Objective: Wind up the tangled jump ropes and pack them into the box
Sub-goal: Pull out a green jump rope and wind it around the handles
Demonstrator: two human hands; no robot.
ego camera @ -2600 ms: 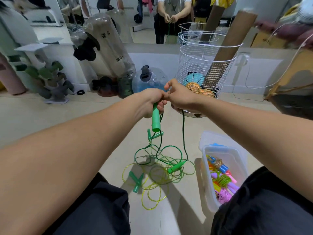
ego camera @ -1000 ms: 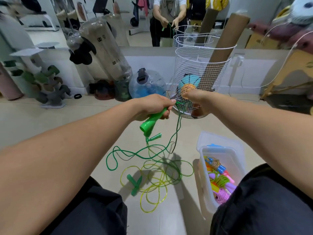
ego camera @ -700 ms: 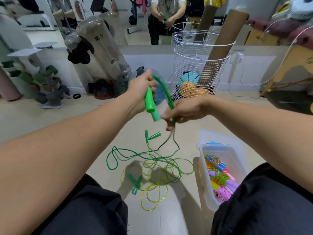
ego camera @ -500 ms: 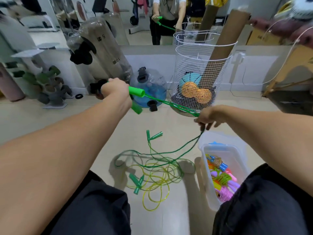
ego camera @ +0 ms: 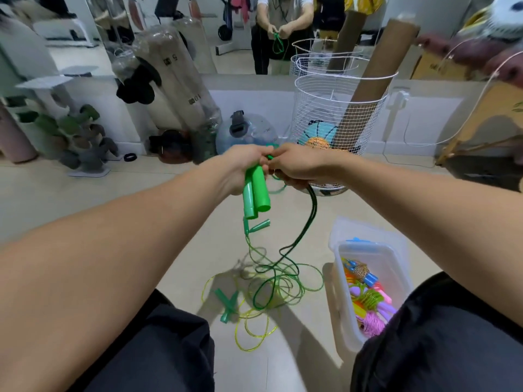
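My left hand grips two green jump-rope handles, which point down side by side. My right hand is right beside it, fingers curled round the dark green cord that hangs to the floor. Below lies a tangle of green and yellow ropes with two more green handles and a small pair. A clear plastic box on the right holds several wound coloured ropes.
A white wire basket with balls and a cardboard tube stands just beyond my hands. Clear bottles, a water jug and a dumbbell rack line the mirror wall. My knees frame the tangle.
My hands were spread apart with the cord stretched between them; they have come back together in front of the basket, and the handles hang downward again.
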